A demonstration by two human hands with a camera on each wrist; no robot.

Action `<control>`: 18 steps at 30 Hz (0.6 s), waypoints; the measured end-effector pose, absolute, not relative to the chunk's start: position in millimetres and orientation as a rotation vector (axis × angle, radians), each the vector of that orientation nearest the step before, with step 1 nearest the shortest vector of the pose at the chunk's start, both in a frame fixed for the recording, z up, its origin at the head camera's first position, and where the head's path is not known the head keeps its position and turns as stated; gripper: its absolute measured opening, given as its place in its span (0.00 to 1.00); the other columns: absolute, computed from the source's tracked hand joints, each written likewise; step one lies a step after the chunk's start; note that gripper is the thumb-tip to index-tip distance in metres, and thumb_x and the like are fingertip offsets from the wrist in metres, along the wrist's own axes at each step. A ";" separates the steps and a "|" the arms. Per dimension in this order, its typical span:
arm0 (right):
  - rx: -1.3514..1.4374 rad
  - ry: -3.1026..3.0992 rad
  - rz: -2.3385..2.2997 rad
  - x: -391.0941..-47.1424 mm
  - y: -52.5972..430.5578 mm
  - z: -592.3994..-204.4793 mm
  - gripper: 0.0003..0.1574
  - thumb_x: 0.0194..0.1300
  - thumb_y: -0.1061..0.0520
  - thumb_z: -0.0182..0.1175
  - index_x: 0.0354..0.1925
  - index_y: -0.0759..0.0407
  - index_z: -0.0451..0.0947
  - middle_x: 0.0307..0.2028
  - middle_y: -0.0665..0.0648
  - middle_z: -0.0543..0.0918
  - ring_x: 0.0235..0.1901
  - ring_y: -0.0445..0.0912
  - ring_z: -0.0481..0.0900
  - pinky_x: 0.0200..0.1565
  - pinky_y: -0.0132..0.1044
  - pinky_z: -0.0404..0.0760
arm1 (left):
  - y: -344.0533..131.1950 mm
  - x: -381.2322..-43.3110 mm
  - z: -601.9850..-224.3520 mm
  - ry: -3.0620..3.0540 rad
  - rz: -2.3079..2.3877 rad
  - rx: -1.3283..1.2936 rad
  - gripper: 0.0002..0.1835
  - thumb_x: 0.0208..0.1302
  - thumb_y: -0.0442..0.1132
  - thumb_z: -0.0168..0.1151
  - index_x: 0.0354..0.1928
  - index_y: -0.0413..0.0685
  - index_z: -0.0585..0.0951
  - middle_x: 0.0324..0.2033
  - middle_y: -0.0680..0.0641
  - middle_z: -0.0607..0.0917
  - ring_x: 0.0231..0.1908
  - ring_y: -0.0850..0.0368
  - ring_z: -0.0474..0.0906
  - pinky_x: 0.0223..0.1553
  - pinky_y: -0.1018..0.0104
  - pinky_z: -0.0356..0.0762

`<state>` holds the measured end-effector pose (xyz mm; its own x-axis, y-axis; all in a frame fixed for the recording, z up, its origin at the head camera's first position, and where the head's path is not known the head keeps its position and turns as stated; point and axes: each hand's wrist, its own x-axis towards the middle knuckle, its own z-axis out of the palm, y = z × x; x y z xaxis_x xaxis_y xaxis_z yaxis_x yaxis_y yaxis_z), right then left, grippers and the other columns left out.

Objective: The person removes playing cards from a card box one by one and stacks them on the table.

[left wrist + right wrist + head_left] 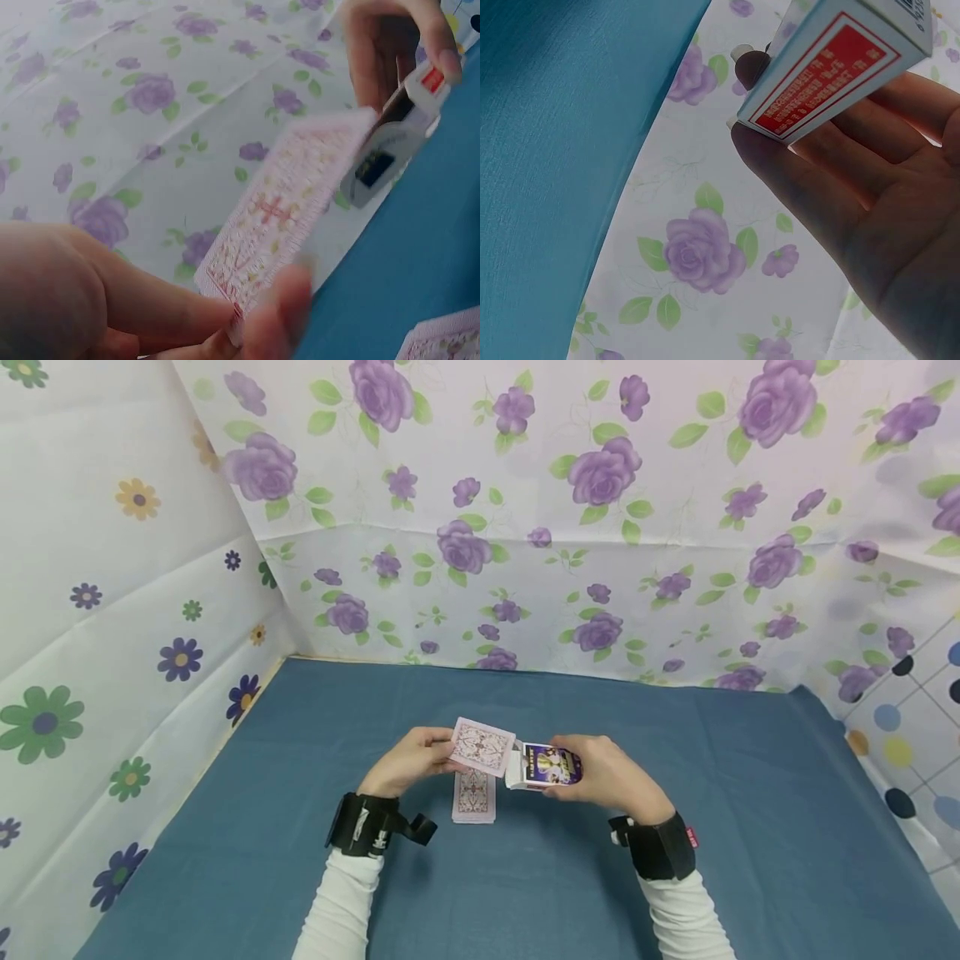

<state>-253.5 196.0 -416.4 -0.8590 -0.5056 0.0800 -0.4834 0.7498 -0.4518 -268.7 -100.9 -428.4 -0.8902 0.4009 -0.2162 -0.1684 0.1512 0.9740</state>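
Note:
My left hand (416, 760) pinches playing cards (482, 747) with a red-patterned back by their left end. In the left wrist view these cards (274, 206) tilt up between thumb and fingers. My right hand (615, 777) grips a card box (551, 766), dark with a gold and white picture, its white flap end toward the cards. A red printed panel on the box (817, 82) shows in the right wrist view, between thumb and fingers. Below the held cards, a stack of playing cards (474, 802) lies face down on the table, partly covered by them in the head view.
A blue cloth covers the table (510, 893). Behind it hangs a white sheet with purple roses (465, 547). Flowered sheeting (180, 658) closes the left side, and a dotted sheet (896, 752) stands at the right. Both wrists wear black straps (366, 824).

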 end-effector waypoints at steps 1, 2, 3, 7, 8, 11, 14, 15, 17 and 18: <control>-0.816 2.895 -0.726 -253.5 196.5 -416.6 0.35 0.52 0.47 0.74 0.55 0.60 0.77 0.42 0.54 0.84 0.33 0.38 0.76 0.35 0.31 0.76 | -102.4 -269.6 -429.7 2.030 1.798 0.198 0.19 0.74 0.30 0.45 0.63 0.27 0.70 0.40 0.42 0.83 0.34 0.64 0.79 0.42 0.70 0.78; -0.810 2.896 -0.724 -253.4 196.6 -416.5 0.35 0.52 0.47 0.74 0.55 0.60 0.77 0.42 0.54 0.84 0.33 0.38 0.76 0.35 0.31 0.76 | -103.9 -270.6 -431.3 2.056 1.808 0.171 0.19 0.74 0.31 0.47 0.62 0.27 0.71 0.36 0.46 0.83 0.32 0.64 0.77 0.39 0.71 0.77; -0.806 2.897 -0.723 -253.2 196.9 -416.3 0.36 0.52 0.47 0.74 0.56 0.61 0.77 0.42 0.55 0.84 0.33 0.38 0.76 0.35 0.31 0.76 | -105.2 -271.7 -433.2 2.086 1.812 0.147 0.19 0.73 0.32 0.49 0.61 0.28 0.73 0.33 0.49 0.82 0.31 0.64 0.76 0.37 0.71 0.75; -0.789 2.901 -0.712 -253.0 198.3 -416.4 0.37 0.52 0.47 0.74 0.57 0.62 0.77 0.43 0.56 0.84 0.33 0.39 0.75 0.35 0.32 0.75 | -107.5 -275.9 -442.4 2.181 1.811 0.045 0.16 0.71 0.34 0.55 0.55 0.31 0.79 0.28 0.53 0.81 0.28 0.62 0.73 0.37 0.66 0.75; -0.784 2.902 -0.712 -253.0 198.5 -416.4 0.37 0.52 0.47 0.74 0.57 0.62 0.76 0.43 0.56 0.84 0.33 0.39 0.75 0.35 0.32 0.75 | -107.3 -277.0 -444.9 2.200 1.804 0.024 0.15 0.70 0.34 0.56 0.54 0.32 0.80 0.28 0.53 0.81 0.28 0.62 0.74 0.38 0.65 0.75; -0.779 2.902 -0.710 -253.5 199.0 -416.7 0.37 0.52 0.47 0.74 0.57 0.62 0.76 0.43 0.56 0.84 0.33 0.39 0.75 0.35 0.32 0.75 | -105.2 -280.3 -452.5 2.258 1.767 -0.036 0.13 0.68 0.35 0.59 0.49 0.33 0.82 0.28 0.51 0.82 0.27 0.62 0.74 0.39 0.62 0.76; -0.780 2.898 -0.715 -254.1 198.7 -417.4 0.37 0.52 0.47 0.74 0.56 0.62 0.77 0.42 0.56 0.83 0.33 0.39 0.75 0.34 0.32 0.74 | -101.6 -283.2 -461.1 2.307 1.728 -0.100 0.11 0.65 0.36 0.62 0.45 0.35 0.84 0.28 0.50 0.83 0.26 0.61 0.74 0.36 0.63 0.75; -0.782 2.898 -0.714 -254.2 198.5 -417.7 0.37 0.52 0.47 0.74 0.56 0.62 0.77 0.42 0.56 0.84 0.32 0.39 0.75 0.34 0.31 0.74 | -100.3 -283.8 -464.1 2.327 1.712 -0.113 0.10 0.65 0.36 0.63 0.43 0.36 0.85 0.28 0.49 0.83 0.25 0.61 0.74 0.35 0.64 0.75; -0.785 2.895 -0.717 -254.5 198.1 -418.3 0.37 0.52 0.47 0.74 0.57 0.63 0.76 0.42 0.56 0.84 0.32 0.39 0.75 0.34 0.31 0.74 | -97.3 -284.2 -470.4 2.362 1.694 -0.135 0.09 0.63 0.36 0.65 0.41 0.37 0.85 0.29 0.48 0.84 0.24 0.60 0.74 0.34 0.65 0.75; -0.788 2.895 -0.717 -254.7 198.1 -418.6 0.37 0.52 0.47 0.74 0.57 0.63 0.76 0.42 0.56 0.84 0.32 0.39 0.75 0.34 0.31 0.74 | -95.5 -284.0 -473.0 2.378 1.691 -0.146 0.08 0.62 0.36 0.65 0.40 0.37 0.85 0.29 0.47 0.84 0.24 0.60 0.75 0.33 0.66 0.74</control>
